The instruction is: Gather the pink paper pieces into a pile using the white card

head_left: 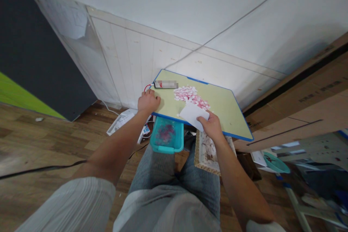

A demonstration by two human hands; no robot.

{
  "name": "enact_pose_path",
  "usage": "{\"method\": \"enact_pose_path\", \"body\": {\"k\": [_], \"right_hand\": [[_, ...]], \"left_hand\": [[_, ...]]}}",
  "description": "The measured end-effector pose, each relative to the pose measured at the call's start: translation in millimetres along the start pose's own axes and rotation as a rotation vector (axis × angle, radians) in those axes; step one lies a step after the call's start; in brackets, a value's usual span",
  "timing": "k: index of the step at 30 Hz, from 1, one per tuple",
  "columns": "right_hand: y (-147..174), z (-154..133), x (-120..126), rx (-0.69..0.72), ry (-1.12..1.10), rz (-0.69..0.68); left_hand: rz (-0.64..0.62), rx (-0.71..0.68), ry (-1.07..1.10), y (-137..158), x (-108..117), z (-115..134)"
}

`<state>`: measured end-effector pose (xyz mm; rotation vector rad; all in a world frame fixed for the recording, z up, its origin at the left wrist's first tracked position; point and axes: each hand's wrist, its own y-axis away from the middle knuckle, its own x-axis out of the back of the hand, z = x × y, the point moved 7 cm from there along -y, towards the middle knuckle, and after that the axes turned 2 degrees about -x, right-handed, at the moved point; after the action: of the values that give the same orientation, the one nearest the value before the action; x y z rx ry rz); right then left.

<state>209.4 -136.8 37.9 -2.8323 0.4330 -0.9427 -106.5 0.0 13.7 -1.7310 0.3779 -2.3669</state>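
A small yellow tabletop with a blue rim [225, 108] stands before me against the wall. At its left edge my left hand [148, 101] rests on the surface, fingers loosely spread with nothing visible in them. My right hand [212, 125] grips a white card [194, 115] between thumb and fingers over the front edge. The card's upper edge borders a pile of small pink and white pieces [190, 95], too small to name surely. Just beyond my left hand lies a phone [165, 84], with a red cable [147, 86] at its left end.
Below the front edge are a teal plastic bin [166, 149] with reddish residue and a patterned box [199, 152] above my lap. White power strips or boxes [122, 121] lie on the floor at left. Large cardboard [299, 101] leans at right; the wall [130, 47] rises behind.
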Motion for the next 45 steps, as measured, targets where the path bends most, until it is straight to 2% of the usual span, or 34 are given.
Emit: {"method": "enact_pose_path", "body": {"k": [8, 13, 21, 27, 32, 38, 45], "right_hand": [[-16.8, -2.4, -20.5, 0.093, 0.104, -0.030], [-32.5, -4.5, -28.9, 0.114, 0.169, 0.000], [-38.4, -7.9, -27.5, 0.113, 0.204, 0.015], [-46.2, -24.9, -31.2, 0.158, 0.308, -0.028], [-54.5, -37.8, -26.4, 0.163, 0.406, 0.011], [-50.8, -36.5, -25.0, 0.156, 0.408, -0.007], [-45.6, -21.6, -25.4, 0.185, 0.266, -0.085]], "left_hand": [[-0.002, -0.009, -0.008, -0.6, -0.7, 0.0], [0.000, -0.012, -0.018, -0.1, -0.6, 0.0], [0.005, -0.015, -0.007, -1.1, -1.4, -0.9], [0.024, -0.022, -0.002, -1.3, -2.2, -1.6], [0.036, -0.027, 0.002, -2.0, -3.8, -2.5], [0.038, -0.028, 0.006, -2.5, -4.7, -2.9], [0.020, -0.021, 0.005, -1.8, -3.3, -2.1]]}}
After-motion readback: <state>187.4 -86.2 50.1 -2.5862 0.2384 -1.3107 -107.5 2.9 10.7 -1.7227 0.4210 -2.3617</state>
